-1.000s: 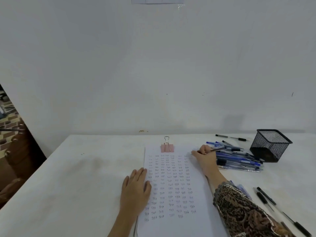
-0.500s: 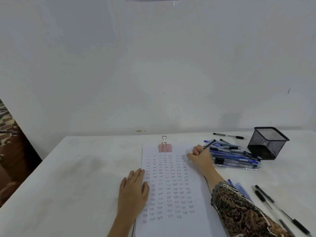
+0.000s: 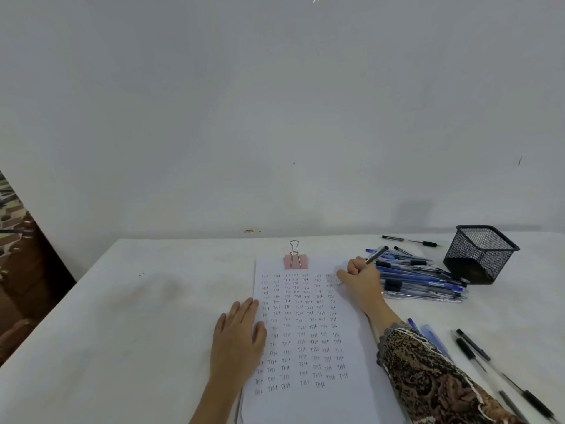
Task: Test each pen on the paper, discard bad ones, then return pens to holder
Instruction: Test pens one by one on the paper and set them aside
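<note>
A white sheet of paper [image 3: 308,402], filled with rows of the written word "Test", lies in front of me under a pink binder clip [image 3: 295,261]. My left hand [image 3: 238,335] rests flat on the sheet's left edge, fingers apart. My right hand [image 3: 360,278] grips a dark pen [image 3: 376,254] with its tip on the paper's upper right part. A pile of blue and black pens [image 3: 419,281] lies just right of that hand. The black mesh holder [image 3: 480,254] stands beyond the pile, tipped a little.
Several black pens [image 3: 477,350] lie at the near right of the white table [image 3: 137,316], and two blue pens [image 3: 431,335] beside my patterned sleeve. One black pen [image 3: 409,240] lies near the wall. The table's left edge drops to dark furniture.
My right hand has brought the pen from over the pile to the paper's upper right and lowered its tip. The left hand has stayed flat on the sheet.
</note>
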`<control>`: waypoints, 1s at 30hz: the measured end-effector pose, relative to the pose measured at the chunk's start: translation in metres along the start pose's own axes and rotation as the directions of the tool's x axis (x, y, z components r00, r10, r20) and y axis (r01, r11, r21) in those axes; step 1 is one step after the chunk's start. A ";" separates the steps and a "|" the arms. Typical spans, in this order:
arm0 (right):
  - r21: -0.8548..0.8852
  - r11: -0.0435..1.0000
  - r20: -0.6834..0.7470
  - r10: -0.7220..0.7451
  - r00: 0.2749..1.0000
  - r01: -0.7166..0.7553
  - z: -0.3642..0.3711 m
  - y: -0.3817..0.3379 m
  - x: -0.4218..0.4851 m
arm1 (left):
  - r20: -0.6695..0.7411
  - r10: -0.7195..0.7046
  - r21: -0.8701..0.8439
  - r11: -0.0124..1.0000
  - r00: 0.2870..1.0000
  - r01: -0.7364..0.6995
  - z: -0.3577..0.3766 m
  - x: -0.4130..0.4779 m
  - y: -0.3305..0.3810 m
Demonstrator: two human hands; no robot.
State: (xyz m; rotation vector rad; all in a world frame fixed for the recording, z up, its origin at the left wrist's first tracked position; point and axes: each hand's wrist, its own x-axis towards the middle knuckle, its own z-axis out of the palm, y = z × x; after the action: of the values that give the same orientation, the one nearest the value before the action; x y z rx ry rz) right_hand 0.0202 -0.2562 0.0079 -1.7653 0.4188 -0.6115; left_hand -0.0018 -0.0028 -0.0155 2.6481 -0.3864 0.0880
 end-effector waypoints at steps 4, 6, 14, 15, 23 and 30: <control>-0.009 1.000 0.002 -0.002 1.000 0.002 0.000 0.000 0.000 | 0.004 -0.001 0.003 1.000 1.000 0.001 0.001 0.000 -0.002; -0.011 1.000 0.011 0.006 1.000 -0.005 0.000 0.001 0.001 | 0.004 0.002 0.011 1.000 1.000 -0.002 0.001 0.000 -0.002; -0.015 1.000 0.000 0.002 1.000 -0.002 0.000 0.004 0.003 | -0.001 0.003 0.036 0.999 1.000 -0.003 0.005 0.001 -0.004; -0.025 1.000 -0.008 -0.004 1.000 0.004 0.000 0.005 0.003 | 0.001 -0.001 0.036 0.999 1.000 0.001 0.005 0.002 -0.005; 0.001 1.000 -0.035 -0.002 0.999 0.002 0.001 0.007 0.004 | -0.003 0.004 0.030 1.000 1.000 -0.003 0.006 0.002 -0.005; 0.020 1.000 -0.030 0.006 1.000 -0.005 0.001 0.007 0.001 | 0.000 0.006 0.020 1.000 1.000 -0.006 0.005 0.002 -0.003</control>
State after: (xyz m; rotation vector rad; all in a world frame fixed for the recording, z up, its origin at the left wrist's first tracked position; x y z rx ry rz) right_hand 0.0216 -0.2580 0.0016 -1.7369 0.4368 -0.6367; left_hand 0.0006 -0.0026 -0.0210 2.6669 -0.3958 0.0948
